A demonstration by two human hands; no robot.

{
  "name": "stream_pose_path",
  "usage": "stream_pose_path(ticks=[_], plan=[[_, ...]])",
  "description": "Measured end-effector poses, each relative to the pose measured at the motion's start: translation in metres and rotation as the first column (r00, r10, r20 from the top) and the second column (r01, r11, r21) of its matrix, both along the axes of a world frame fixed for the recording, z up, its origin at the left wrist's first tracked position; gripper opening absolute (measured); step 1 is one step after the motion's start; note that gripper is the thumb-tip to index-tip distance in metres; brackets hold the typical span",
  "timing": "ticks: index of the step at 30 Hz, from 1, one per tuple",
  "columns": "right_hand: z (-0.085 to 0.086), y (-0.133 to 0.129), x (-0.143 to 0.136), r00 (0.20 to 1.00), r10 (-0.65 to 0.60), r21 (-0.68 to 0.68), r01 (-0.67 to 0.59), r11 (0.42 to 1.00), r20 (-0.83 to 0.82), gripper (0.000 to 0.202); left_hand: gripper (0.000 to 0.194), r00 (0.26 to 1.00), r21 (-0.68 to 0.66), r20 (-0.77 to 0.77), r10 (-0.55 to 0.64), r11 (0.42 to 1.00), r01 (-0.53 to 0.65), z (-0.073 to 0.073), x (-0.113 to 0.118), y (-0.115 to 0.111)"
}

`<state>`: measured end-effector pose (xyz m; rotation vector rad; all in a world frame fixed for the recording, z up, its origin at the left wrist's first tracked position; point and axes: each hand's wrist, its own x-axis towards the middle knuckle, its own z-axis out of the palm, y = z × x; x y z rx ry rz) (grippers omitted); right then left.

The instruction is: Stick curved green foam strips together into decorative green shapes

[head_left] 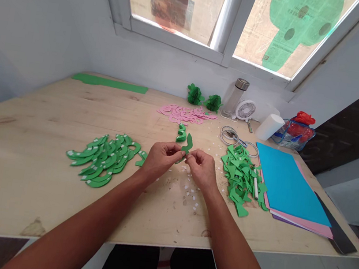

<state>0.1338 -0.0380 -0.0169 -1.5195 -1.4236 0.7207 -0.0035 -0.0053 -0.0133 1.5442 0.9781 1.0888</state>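
Observation:
Between my two hands is a curved green paper cutout (189,143), held over the middle of the table. My left hand (163,158) pinches its left side, with thumb and forefinger pressed together. The fingertips of my right hand (202,168) are closed at its lower right edge; whether they hold a tiny white piece is too small to tell. Just behind lies a small stack of green cutouts (181,134). Left of my hands, a pile of curved green cutouts (104,159) carries small white squares. Scattered white paper bits (191,194) lie below my right hand.
Green scraps (236,173) and a white marker (255,185) lie at right beside blue sheets (289,181). Tape rolls (229,135), pink cutouts (182,114), green paper ornaments (195,95), a bottle (234,98), a fan (245,110) and a green strip (113,84) are farther back.

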Motion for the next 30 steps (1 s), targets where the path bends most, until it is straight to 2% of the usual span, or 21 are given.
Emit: stream_pose_path(ticks=[6, 9, 13, 17, 21, 25, 28, 30], plan=[[0.000, 0.000, 0.000, 1.000, 0.015, 0.011, -0.016, 1.000, 0.026, 0.017, 0.019, 1.000, 0.042, -0.023, 0.009, 0.999, -0.008, 0.001, 0.000, -0.001], [0.001, -0.002, 0.000, 0.994, 0.000, 0.019, -0.002, 1.000, 0.106, 0.017, 0.017, 0.993, 0.150, -0.105, 0.047, 0.988, -0.031, 0.001, 0.000, -0.002], [0.002, -0.004, -0.001, 0.965, -0.047, 0.040, 0.038, 0.999, 0.258, 0.017, 0.014, 0.947, 0.393, -0.272, 0.173, 0.918, -0.055, 0.000, 0.002, -0.006], [0.001, -0.003, -0.001, 0.948, -0.061, 0.034, 0.053, 0.998, 0.312, 0.019, 0.015, 0.895, 0.547, -0.370, 0.247, 0.837, -0.005, -0.004, 0.005, -0.009], [-0.001, -0.001, 0.001, 0.959, -0.045, 0.007, 0.045, 0.999, 0.278, 0.022, 0.019, 0.847, 0.646, -0.428, 0.314, 0.762, 0.044, -0.006, 0.006, -0.009], [-0.007, 0.003, 0.004, 0.993, 0.025, -0.014, -0.023, 1.000, 0.116, 0.022, 0.021, 0.805, 0.696, -0.468, 0.365, 0.714, 0.082, -0.009, 0.006, -0.008], [-0.009, 0.005, 0.005, 0.994, 0.101, -0.011, -0.101, 0.995, 0.034, 0.022, 0.022, 0.792, 0.699, -0.472, 0.387, 0.712, 0.068, -0.010, 0.007, -0.008], [-0.009, 0.005, 0.004, 0.990, 0.139, -0.002, -0.139, 0.990, 0.000, 0.021, 0.021, 0.818, 0.661, -0.442, 0.367, 0.750, 0.021, -0.010, 0.006, -0.007]])
